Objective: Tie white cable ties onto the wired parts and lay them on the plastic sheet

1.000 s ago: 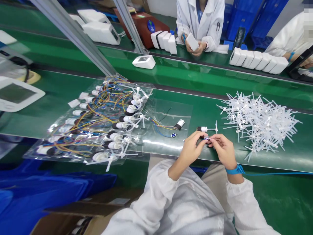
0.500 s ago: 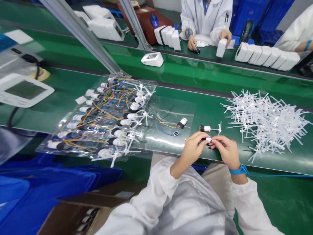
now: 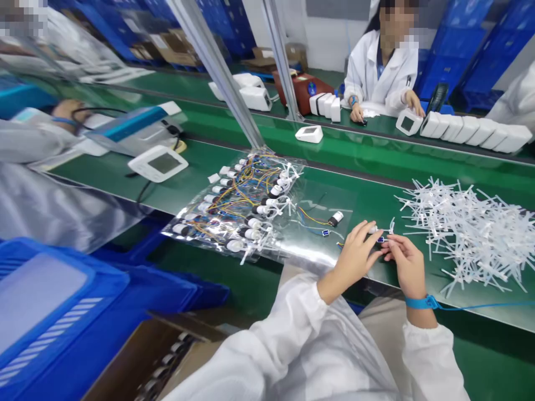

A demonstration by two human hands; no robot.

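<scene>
My left hand [image 3: 356,252] reaches over the bench edge with its fingers apart, partly covering a small white-and-black cylindrical motor [image 3: 373,229]. Its thumb points toward my right hand [image 3: 404,260], whose thumb and fingertips are pinched together. Between the hands is a small blue-and-silver part [image 3: 380,239] with a short white stub toward my right fingertips; the exact grip is partly hidden. A white T-shaped tube piece [image 3: 392,225] lies just beyond. To the left, a wired motor [image 3: 335,218] and another blue part [image 3: 326,233] rest on a clear plastic sheet.
A heap of white tube pieces [image 3: 476,234] lies at right. Several bagged motors with coloured wires [image 3: 234,200] lie at left. A white device with a screen [image 3: 159,163] stands farther left. A blue cord [image 3: 480,306] runs from my right wristband. Across the bench sits a co-worker [image 3: 382,72].
My view has swung left and up. My left fingers have spread from a pinch, and the blue part now shows between my hands. The co-worker's white device now faces me with its screen.
</scene>
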